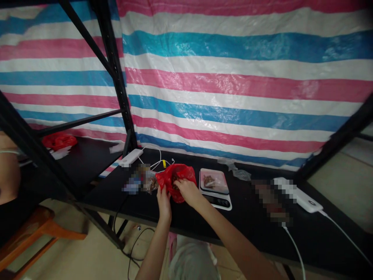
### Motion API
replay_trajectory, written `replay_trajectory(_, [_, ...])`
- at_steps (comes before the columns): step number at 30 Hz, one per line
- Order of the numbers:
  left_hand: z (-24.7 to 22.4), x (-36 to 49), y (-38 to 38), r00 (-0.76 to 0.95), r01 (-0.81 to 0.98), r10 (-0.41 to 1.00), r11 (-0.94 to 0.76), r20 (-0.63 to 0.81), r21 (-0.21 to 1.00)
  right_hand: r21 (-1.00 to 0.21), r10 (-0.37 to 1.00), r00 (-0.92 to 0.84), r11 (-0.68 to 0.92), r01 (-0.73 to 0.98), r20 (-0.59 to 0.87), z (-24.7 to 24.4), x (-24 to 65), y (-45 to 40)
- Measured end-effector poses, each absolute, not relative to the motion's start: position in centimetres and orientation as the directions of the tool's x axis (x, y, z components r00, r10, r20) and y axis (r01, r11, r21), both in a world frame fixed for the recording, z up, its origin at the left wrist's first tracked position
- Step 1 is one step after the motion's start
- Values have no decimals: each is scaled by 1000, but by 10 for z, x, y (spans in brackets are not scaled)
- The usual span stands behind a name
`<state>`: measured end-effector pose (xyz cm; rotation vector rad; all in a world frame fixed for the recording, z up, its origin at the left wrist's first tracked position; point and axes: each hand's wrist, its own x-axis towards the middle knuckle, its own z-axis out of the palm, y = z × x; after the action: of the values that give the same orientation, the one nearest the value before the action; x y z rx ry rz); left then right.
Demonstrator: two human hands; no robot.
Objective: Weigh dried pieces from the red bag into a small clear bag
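A red plastic bag (186,173) stands open on the black table, with brown bits inside. My left hand (163,196) grips the bag's left edge, fingers closed on it. Reaching into the mouth of the bag, my right hand (185,188) has its fingertips among the brown bits; whether they pinch any is hidden. Just right of the bag lies a white digital scale (226,203), and on its plate is a small clear bag of brown pieces (209,181). Another clear bag with brown contents (150,184) lies left of the red bag.
White power strips (131,157) (310,203) with cables lie at both sides. Clear empty bags (241,174) rest behind the scale. A black metal post (119,83) rises at left. Another person's arm (8,171) and a red bag (60,141) are at far left.
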<state>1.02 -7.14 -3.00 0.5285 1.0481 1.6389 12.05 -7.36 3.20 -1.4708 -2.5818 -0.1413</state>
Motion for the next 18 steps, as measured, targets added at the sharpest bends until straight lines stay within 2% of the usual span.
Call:
replay_trajectory(2, [-28, 12, -67, -342, -501, 933, -83, -110, 861, -151, 859, -456, 495, 856, 233, 27, 124, -74])
replay_trajectory(4, [-27, 14, -62, -351, -476, 934, -114, -70, 872, -376, 886, -383, 460, 805, 263, 18, 127, -72])
replay_trajectory(7, [-27, 16, -56, -362, -468, 931, -142, -43, 872, -715, 932, -270, 359, 600, 242, 2, 129, -63])
replay_trajectory(9, [-29, 15, -55, -385, -468, 922, -149, -49, 871, -861, 954, -221, 282, 424, 203, -7, 129, -56])
replay_trajectory(11, [-32, 11, -54, -423, -442, 905, -163, -45, 882, -920, 964, -200, 231, 316, 173, -12, 129, -50])
replay_trajectory(18, [-31, -14, -59, -500, -166, 864, -163, 59, 973, -970, 970, -190, 185, 161, 153, -1, 135, -50])
